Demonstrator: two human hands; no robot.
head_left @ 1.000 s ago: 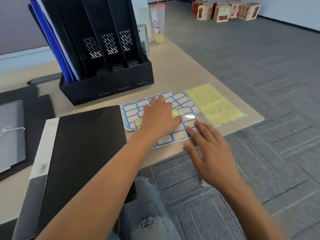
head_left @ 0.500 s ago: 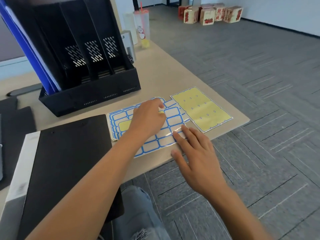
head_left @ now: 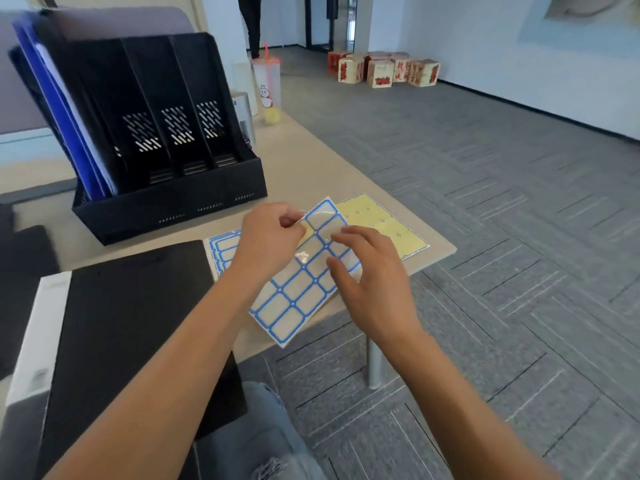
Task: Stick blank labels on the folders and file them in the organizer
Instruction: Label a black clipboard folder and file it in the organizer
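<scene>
Both hands are up over the near corner of the desk (head_left: 346,174), close together, with one label sheet (head_left: 298,292) between them. His left hand (head_left: 268,237) pinches the sheet near its far end, fingers and thumb curled tight on it. His right hand (head_left: 370,275) is half open. Its fingers are spread and bent a little, and the tips touch the top of the sheet. I cannot tell if it has picked a label loose yet.

That sheet is tilted up off the desk. Its long side runs from close to him to far away, leaning right. Both hands are at the far end, and the right hand looks best placed to peel.

Next to him on the left lies a black folder (head_left: 131,323), flat on the desk. That is likely where the label goes, so it must travel left.

Under the hands lies another blue sheet (head_left: 223,251), and a yellow backing sheet (head_left: 381,220) lies just right of it.

Farther back stands the black organizer (head_left: 166,202), with blue folders (head_left: 52,98) in its left slot.
</scene>
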